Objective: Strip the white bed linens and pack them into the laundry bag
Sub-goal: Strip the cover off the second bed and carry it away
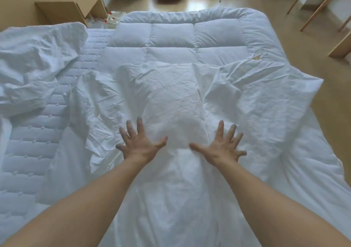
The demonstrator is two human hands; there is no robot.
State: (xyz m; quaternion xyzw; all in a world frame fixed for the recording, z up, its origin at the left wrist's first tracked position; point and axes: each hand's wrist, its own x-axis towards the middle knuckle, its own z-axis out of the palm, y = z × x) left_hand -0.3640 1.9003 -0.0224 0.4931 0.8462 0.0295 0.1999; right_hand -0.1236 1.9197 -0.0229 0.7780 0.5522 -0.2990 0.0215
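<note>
Both hands spread open — left hand (139, 142), right hand (221, 146) — flanking the pillow (171, 98), which stretches lengthwise straight ahead, equally near.

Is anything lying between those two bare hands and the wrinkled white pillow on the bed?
Nothing visible does. The left hand and right hand, both spread open, flank the near end of the wrinkled white pillow, with no other object between them and it.

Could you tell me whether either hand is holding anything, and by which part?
Nothing is held: the left hand and right hand are spread open over the white linen.
</note>
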